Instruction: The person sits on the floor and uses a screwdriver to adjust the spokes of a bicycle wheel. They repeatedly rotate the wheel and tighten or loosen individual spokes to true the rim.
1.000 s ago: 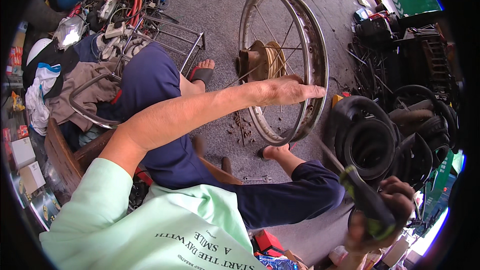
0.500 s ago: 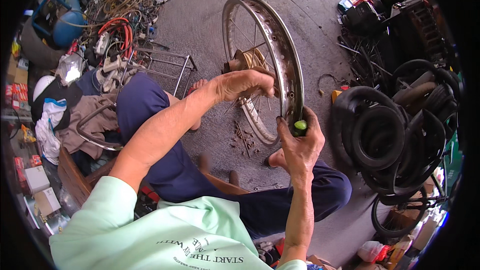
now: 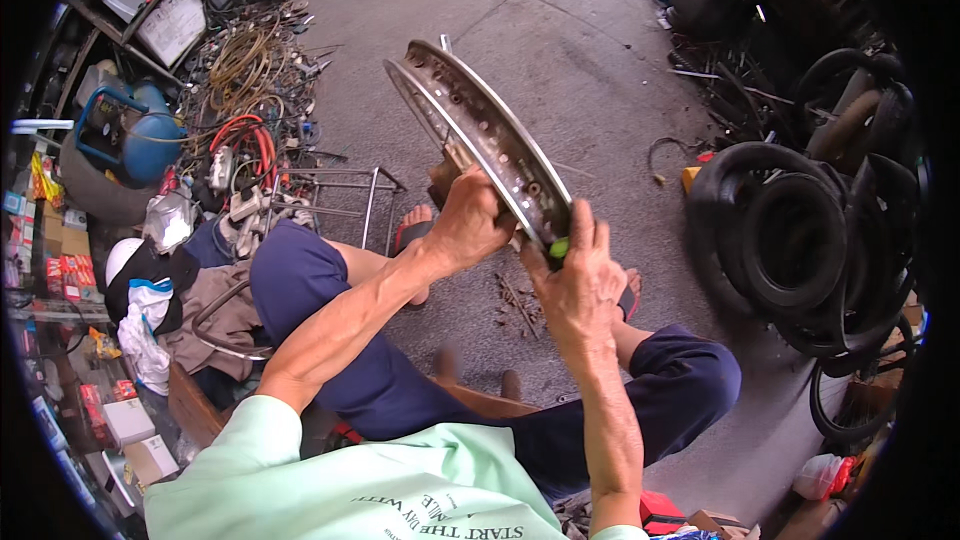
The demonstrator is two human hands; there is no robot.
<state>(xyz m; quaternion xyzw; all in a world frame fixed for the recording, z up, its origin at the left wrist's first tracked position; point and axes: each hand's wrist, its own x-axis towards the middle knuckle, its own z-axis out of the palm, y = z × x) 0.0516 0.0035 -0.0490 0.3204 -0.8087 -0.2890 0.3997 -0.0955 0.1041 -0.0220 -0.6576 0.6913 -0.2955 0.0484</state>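
Observation:
I hold a spoked metal wheel rim [image 3: 488, 130] raised in front of my knees, tilted, its pitted inner channel facing up. My left hand [image 3: 468, 220] is closed on its near left side, by the brownish hub [image 3: 445, 176], which is mostly hidden. My right hand [image 3: 575, 275] grips the rim's lower right end, along with a tool whose green handle [image 3: 560, 246] shows between thumb and fingers; the rest of the tool is hidden. Rusty loose spokes [image 3: 515, 302] lie on the floor below.
Black tyres [image 3: 795, 245] are heaped at the right. At the left are tangled hoses [image 3: 245, 70], a blue compressor [image 3: 155, 140], clothing [image 3: 200, 330], small boxes [image 3: 130, 420] and a tubular metal frame [image 3: 372, 202]. A wooden stool [image 3: 480, 400] is beneath me.
A second ago my right hand held the tool off to the lower right; it came onto the rim. The wheel has since tilted over leftward and my left hand has moved lower along it.

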